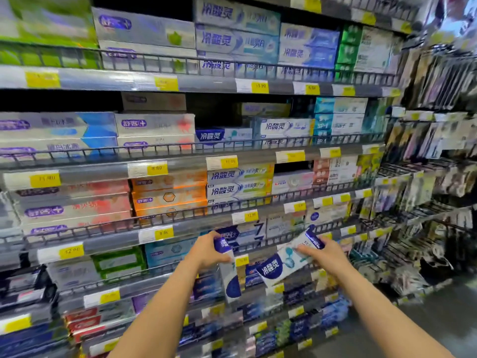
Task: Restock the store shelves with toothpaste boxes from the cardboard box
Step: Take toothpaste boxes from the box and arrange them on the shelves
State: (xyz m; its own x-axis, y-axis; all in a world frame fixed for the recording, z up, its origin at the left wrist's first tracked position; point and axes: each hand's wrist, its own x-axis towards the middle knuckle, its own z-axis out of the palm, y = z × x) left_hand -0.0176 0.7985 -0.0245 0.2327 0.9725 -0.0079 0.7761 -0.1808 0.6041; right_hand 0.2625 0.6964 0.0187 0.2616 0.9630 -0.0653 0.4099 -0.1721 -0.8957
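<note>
**Two toothpaste boxes held up at the shelf front**

Each hand carries one box in front of the lower shelves. The left hand (206, 250) has its grip clamped round the top end of the left toothpaste box (229, 275), which hangs nearly upright, long axis vertical, dark blue end down. The right hand (324, 253) has its grip closed on the upper right end of the right toothpaste box (286, 259), whose long axis slants, low at the left and rising to the right, printed face toward me.

Both boxes are held by one end only, so either could swing or slip, to my eye. The wire rail (165, 214) along each shelf edge could catch a box corner going in. The matching row (223, 136) sits well above, so a box might land among the wrong brand.
</note>
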